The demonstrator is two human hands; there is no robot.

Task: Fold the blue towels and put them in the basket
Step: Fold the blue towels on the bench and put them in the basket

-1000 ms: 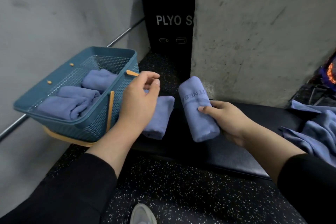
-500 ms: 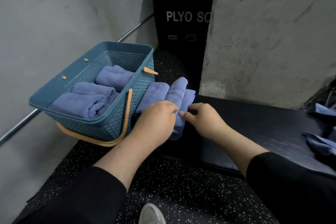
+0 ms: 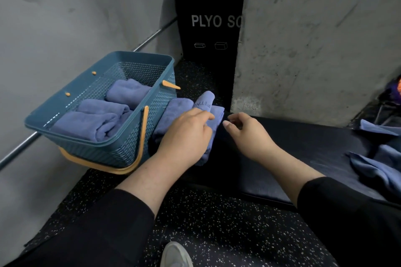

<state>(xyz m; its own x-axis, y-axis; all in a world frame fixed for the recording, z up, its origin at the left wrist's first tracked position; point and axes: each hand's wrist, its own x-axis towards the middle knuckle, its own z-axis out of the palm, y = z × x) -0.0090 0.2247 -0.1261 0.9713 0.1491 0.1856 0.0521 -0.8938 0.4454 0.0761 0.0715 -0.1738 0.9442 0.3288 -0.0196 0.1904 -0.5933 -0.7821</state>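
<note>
A teal basket (image 3: 130, 147) with an orange handle sits at the left and holds three folded blue towels (image 3: 86, 124). Right beside it, on the end of a black padded bench (image 3: 303, 147), a rolled blue towel (image 3: 205, 99) with lettering lies on top of a folded blue towel (image 3: 175, 110). My left hand (image 3: 184, 136) lies over both, fingers curled around the rolled one. My right hand (image 3: 247, 134) hovers just right of the towels, fingers loosely curled and holding nothing. Unfolded blue towels (image 3: 377, 165) lie at the bench's right end.
A black plyo box (image 3: 208, 28) stands behind the towels, next to a concrete pillar (image 3: 314, 39). A metal rail (image 3: 19, 149) runs along the left wall behind the basket. The speckled black floor and my shoe (image 3: 175, 254) are below.
My right hand carried the rolled towel left and laid it on the folded towel by the basket, then let go. My left hand came down onto the towels.
</note>
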